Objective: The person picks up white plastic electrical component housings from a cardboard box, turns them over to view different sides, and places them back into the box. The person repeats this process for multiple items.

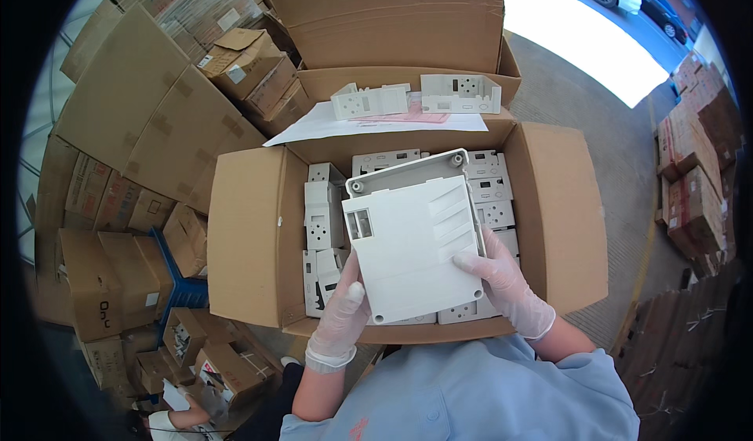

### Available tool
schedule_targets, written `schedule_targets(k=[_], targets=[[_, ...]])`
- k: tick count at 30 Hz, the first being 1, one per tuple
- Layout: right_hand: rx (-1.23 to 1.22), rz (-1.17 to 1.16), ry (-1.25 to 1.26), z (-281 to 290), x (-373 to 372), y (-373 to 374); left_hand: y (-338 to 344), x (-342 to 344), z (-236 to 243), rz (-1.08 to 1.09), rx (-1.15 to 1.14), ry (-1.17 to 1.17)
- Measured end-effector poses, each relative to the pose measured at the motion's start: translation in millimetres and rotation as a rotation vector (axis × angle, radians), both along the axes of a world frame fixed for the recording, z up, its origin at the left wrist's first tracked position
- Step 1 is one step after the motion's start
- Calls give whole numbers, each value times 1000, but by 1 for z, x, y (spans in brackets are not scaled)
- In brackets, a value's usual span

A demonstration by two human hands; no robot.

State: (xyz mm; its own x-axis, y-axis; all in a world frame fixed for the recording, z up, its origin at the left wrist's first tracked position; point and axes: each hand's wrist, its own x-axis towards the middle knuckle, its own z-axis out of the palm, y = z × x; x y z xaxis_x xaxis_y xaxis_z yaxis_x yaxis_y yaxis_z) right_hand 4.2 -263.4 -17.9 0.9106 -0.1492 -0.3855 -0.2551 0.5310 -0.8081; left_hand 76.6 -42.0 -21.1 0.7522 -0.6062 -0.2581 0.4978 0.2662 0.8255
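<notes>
- Holding a white cover (412,241) over the open box (251,237), both gloved hands gripped it from the near side.
- The left hand (341,315) was closed on the near left corner of the cover, with the thumb lying on its top face and the other fingers hidden below.
- The right hand (502,280) was closed on the right edge of the cover, with the fingers spread flat on the top face near the right corner.
- The cover was a flat, nearly square plastic piece, a little turned, with a small window at its left side, slanted ribs at the right, and two round screw posts on its far edge.
- It stood above the middle of the box and did not rest on the parts below, as far as I could tell.
- The box was filled with white parts (323,225) in rows, visible at the left, far and right of the cover.
- On the far flap of the box lay a paper sheet (314,127), and two more white parts (369,100) (460,94) stood on it, side by side.
- Many other cartons (125,104) were stacked at the left, and more cartons (694,166) stood at the far right on the floor.
</notes>
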Motion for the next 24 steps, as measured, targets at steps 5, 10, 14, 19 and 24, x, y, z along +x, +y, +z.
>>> schedule_targets(k=[5,10,14,19,24], targets=[[42,5,-27,0,-21,19,1,-26,32,144,142,45],[61,99,-91,12,-25,20,4,-47,45,317,111,51],[107,105,-64,17,-27,21,8,-53,44,276,89,10],[69,122,-102,17,-30,19,12,-57,46,208,144,-65],[49,119,-121,18,-34,19,11,-65,48,298,123,-43]])
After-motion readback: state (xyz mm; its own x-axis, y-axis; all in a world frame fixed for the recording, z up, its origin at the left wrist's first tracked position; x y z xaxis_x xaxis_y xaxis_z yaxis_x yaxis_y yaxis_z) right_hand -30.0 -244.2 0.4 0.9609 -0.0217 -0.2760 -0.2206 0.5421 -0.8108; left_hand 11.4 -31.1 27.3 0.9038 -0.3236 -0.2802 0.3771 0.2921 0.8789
